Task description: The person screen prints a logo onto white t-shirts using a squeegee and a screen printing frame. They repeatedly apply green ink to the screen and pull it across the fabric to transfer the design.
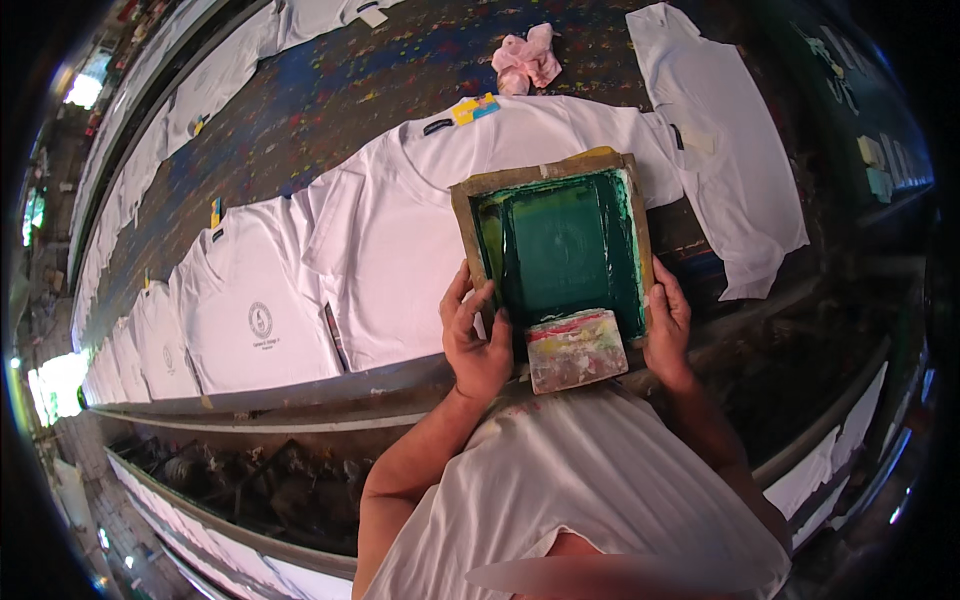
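Head view, looking down past my white shirt at the bottom centre of the frame: both my forearms rise from there to a wooden screen-printing frame (552, 250) just right of the middle. My left hand (478, 335) is clamped on the frame's lower left corner, thumb up along the left rail and fingers curled over the near edge. My right hand (668, 325) grips the lower right corner, fingers wrapped around the right rail. Between my hands, a paint-smeared squeegee block (577, 348) rests against the near edge of the frame, its wood streaked red, yellow and white; neither hand is on it. The mesh inside the frame is coated in green ink, with a faint round design showing through at its centre.

The frame lies flat on a white T-shirt (400, 250) spread on the long printing table (330, 100), whose dark top is speckled with paint. To the left of that shirt lies a printed T-shirt (250, 310) with a small round emblem on its chest, and more white shirts run on toward the left edge. Toward the upper right another blank shirt (720, 150) lies at an angle. At top centre, beyond the collar, sits a crumpled pink rag (527, 58).
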{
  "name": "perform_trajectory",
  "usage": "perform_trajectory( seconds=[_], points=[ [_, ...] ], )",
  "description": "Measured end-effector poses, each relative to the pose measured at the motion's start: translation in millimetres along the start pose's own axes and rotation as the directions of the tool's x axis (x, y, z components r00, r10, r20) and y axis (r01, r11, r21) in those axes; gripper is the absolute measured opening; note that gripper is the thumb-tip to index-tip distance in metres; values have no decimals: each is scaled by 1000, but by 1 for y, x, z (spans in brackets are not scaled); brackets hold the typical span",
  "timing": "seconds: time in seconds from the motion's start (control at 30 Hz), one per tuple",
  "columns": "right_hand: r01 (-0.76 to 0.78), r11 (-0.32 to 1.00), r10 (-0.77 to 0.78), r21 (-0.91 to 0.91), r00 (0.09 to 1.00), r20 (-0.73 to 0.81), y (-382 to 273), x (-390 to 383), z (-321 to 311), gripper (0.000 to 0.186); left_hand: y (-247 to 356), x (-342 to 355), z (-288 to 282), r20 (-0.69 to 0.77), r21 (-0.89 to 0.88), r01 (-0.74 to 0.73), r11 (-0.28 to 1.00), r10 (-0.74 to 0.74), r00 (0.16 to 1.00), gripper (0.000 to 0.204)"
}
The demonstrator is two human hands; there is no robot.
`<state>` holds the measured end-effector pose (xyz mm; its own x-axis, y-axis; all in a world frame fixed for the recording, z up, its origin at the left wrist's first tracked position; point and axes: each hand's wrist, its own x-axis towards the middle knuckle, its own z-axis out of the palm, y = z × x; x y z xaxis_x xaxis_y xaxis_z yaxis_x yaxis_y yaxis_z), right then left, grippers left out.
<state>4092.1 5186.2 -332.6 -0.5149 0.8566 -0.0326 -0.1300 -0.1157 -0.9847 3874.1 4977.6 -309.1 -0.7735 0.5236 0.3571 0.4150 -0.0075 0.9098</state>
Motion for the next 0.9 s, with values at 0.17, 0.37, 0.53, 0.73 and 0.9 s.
perform_trajectory(
  seconds=[0.17, 0.37, 0.53, 0.73, 0.9],
  points=[
    [22, 1000, -22, 5, 999, -32, -4, 2, -16, 48, 3, 12, 14, 42, -27, -16, 1000, 17, 999, 49],
    [59, 987, -48, 146, 996, -73, -18, 13, -9, 54, 23, 46, 20, 75, -216, 5, 976, 11, 997, 47],
    [43, 991, -58, 129, 992, 113, -44, 47, -5, 64, 19, 115, -3, -19, -352, 108, 930, -122, 992, 47],
    [88, 991, -76, -104, 990, 122, -45, 46, -15, 42, -57, 259, -90, -389, -100, 4, 995, -43, 920, 39],
    [18, 980, -4, -196, 997, 73, -28, 40, -18, 35, -132, 368, -161, -615, -167, -11, 986, -95, 783, 41]
  ],
)
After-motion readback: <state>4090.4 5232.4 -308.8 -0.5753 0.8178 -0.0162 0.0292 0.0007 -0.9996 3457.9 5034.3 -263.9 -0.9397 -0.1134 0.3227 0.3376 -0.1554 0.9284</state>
